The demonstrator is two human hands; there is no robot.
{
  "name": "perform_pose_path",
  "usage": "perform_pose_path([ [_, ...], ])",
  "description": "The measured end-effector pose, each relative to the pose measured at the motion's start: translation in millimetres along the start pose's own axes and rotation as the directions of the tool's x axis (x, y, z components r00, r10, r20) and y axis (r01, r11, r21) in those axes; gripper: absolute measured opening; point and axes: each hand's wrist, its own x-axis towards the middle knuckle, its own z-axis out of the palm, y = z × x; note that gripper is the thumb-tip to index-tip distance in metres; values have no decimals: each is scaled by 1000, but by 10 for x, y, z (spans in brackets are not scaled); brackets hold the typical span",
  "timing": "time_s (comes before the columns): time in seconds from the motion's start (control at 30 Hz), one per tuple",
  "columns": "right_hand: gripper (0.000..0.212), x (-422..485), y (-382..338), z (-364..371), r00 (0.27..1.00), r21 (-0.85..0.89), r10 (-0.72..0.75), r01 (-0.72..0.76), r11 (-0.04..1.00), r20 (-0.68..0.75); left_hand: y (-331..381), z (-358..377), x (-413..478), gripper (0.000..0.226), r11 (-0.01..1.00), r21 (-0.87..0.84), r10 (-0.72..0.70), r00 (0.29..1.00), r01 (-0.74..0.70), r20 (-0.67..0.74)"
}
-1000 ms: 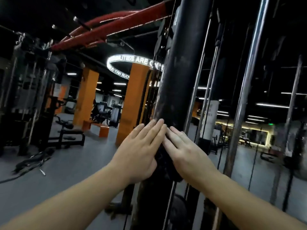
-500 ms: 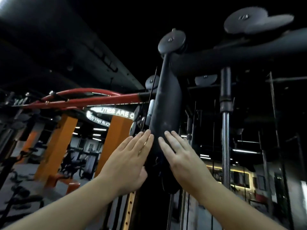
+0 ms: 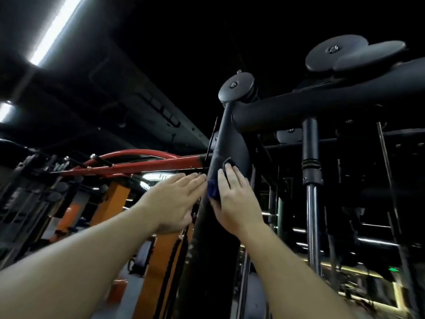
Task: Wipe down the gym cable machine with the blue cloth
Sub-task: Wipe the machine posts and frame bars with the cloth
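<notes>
While right hand (image 3: 234, 200) presses blue cloth (image 3: 212, 189) on upright (image 3: 230, 143), left hand (image 3: 174, 201) flat.

- Right hand (image 3: 234, 201) presses the cloth (image 3: 212, 191) higher up the post (image 3: 230, 143) than half a second ago.
- Cloth's blue edge now shows beside the left hand (image 3: 174, 201).

Two hands (image 3: 174, 199) (image 3: 235, 201), one blue cloth (image 3: 212, 191), one black upright (image 3: 230, 143), four pulley discs (image 3: 236, 85) (image 3: 333, 51) (image 3: 370, 55) (image 3: 288, 135), two ceiling light strips (image 3: 55, 31) (image 3: 5, 111).
</notes>
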Motion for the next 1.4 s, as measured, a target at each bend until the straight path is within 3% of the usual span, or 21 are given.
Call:
perform_pose_path([
  [0.13,83,-158,-4,82,998,187,29,-40,982,62,-183,-52,-42,78,994,103,38,996,-47,84],
  [0.37,69,-135,117,18,999,438,30,-46,898,43,139,20,198,74,985,-166,36,992,-55,-118],
  [0.47,63,-70,190,33,998,395,9,-30,918,54,250,147,237,68,977,-205,14,978,-57,-206],
  [0.67,69,38,253,-67,988,140,-29,7,990,154,136,333,254,65,989,-108,60,952,-97,-300],
  [0.87,71,-265,146,-2,976,160,24,-60,985,217,155,499,247,72,979,-184,17,937,-86,-348],
  [1.07,68,195,237,-174,972,186,25,-70,980,235,86,482,282,63,978,-180,25,914,-107,-405],
  [1.4,69,-115,107,-109,962,182,-30,-21,983,272,179,427,253,68,962,-264,-22,938,-75,-346],
])
